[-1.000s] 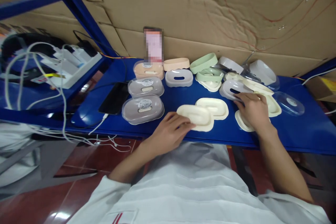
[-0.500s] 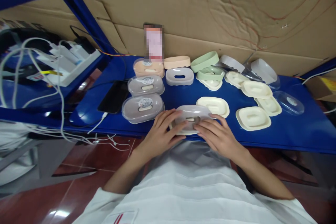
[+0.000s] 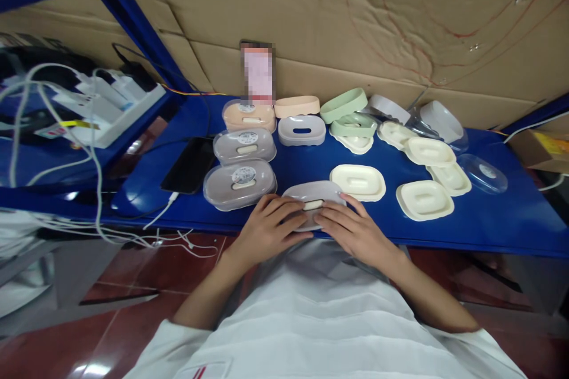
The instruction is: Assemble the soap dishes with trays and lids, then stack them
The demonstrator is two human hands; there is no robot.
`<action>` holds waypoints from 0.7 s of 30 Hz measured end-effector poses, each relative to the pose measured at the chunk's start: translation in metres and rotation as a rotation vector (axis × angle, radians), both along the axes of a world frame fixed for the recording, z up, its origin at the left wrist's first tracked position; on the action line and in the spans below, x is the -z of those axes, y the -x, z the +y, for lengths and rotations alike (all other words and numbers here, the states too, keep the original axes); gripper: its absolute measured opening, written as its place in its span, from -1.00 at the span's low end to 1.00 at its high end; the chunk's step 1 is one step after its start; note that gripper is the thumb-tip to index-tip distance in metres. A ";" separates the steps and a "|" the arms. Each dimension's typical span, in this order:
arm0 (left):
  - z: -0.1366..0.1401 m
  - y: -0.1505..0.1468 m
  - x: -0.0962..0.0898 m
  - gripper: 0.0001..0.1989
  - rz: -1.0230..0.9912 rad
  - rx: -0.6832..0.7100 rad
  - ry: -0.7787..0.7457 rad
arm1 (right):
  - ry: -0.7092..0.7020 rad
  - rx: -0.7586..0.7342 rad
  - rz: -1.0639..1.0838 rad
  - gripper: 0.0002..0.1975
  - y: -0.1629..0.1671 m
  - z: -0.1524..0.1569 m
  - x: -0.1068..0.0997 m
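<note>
A grey oval soap dish (image 3: 317,188) lies at the front edge of the blue table, a cream bar showing through the slot in its middle. My left hand (image 3: 271,225) grips its left end, fingers over the top and thumb along the near side. At the right end, my right hand (image 3: 353,225) does the same, its fingers reaching toward the slot. The dish looks glossy on top; whether a clear lid covers it I cannot tell. Just behind it is a cream oval tray (image 3: 376,180). Two grey lidded soap dishes (image 3: 216,189) and a peach one (image 3: 231,118) stand in a column to the left.
Behind are a peach ring (image 3: 297,108), a grey slotted shell (image 3: 301,136) and green parts (image 3: 347,103). Several cream trays (image 3: 424,201) and a clear lid (image 3: 482,174) lie right. A phone (image 3: 189,166), cables and a power strip (image 3: 128,118) are left; another phone (image 3: 258,71) leans against cardboard.
The soap dish has shifted slightly left with both hands. The right fingers lie closer to the slot, and the cream bar shows more clearly. The view has moved a little.
</note>
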State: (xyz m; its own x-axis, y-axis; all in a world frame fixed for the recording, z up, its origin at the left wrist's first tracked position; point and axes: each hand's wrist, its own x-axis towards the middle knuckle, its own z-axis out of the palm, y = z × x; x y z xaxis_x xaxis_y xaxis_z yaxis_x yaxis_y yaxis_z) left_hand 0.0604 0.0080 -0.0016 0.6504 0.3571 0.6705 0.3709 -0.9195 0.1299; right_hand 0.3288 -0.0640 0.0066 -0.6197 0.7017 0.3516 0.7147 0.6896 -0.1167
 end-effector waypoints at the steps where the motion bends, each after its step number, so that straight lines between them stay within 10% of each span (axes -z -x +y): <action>1: 0.000 0.000 0.000 -0.74 0.007 -0.001 0.013 | 0.016 -0.001 0.018 -0.54 0.000 0.001 -0.001; 21: -0.001 -0.003 -0.004 -0.88 0.020 -0.035 0.013 | 0.115 -0.048 0.016 -0.35 -0.040 0.048 -0.021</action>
State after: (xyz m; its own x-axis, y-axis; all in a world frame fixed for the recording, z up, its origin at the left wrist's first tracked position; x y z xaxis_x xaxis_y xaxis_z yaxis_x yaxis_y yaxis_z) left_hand 0.0638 0.0067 0.0023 0.6505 0.3885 0.6526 0.4056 -0.9042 0.1340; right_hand 0.3688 -0.0161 0.0277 -0.6481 0.7079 0.2808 0.6789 0.7041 -0.2080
